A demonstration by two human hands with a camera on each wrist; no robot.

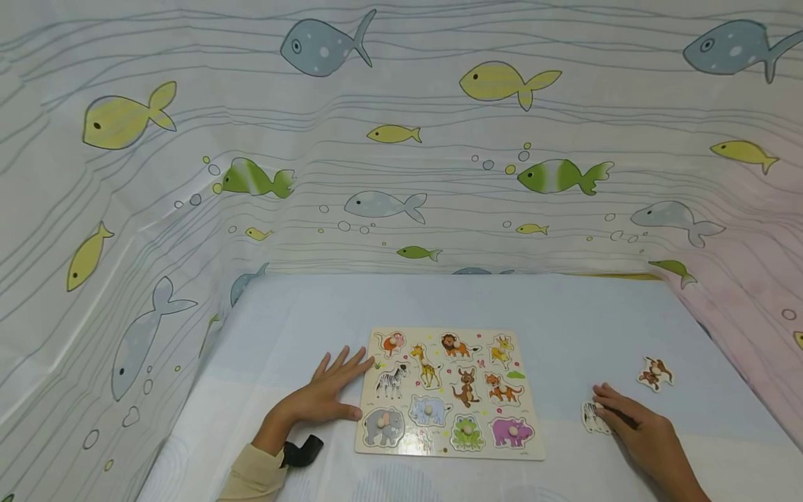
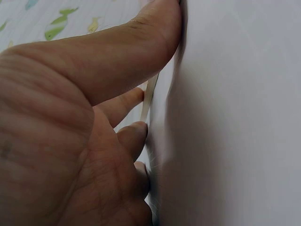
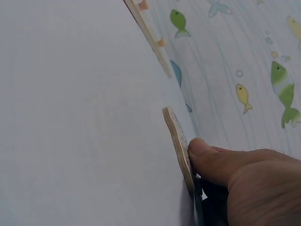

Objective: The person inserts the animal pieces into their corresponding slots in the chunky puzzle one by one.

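Note:
A wooden animal puzzle board [image 1: 448, 443] lies flat on the table, with knobbed pieces such as an elephant [image 1: 384, 427], a frog [image 1: 467, 432] and a hippo [image 1: 511, 432]. My left hand [image 1: 326, 397] lies at the board's left edge with fingers spread, fingertips touching that side. To the right of the board, my right hand [image 1: 640, 429] pinches a loose zebra puzzle piece [image 1: 590, 418] at the tabletop. In the right wrist view, the thumb lies against the zebra piece [image 3: 176, 141]; its other fingers are mostly hidden. A zebra picture [image 1: 392, 381] without a visible knob shows on the board.
Beyond my right hand lies another loose piece, a brown-and-white animal [image 1: 655, 374]. The pale table [image 1: 301, 307] is enclosed by a fish-patterned curtain [image 1: 439, 160] at the back and sides. A black strap end [image 1: 302, 452] sticks out by my left wrist.

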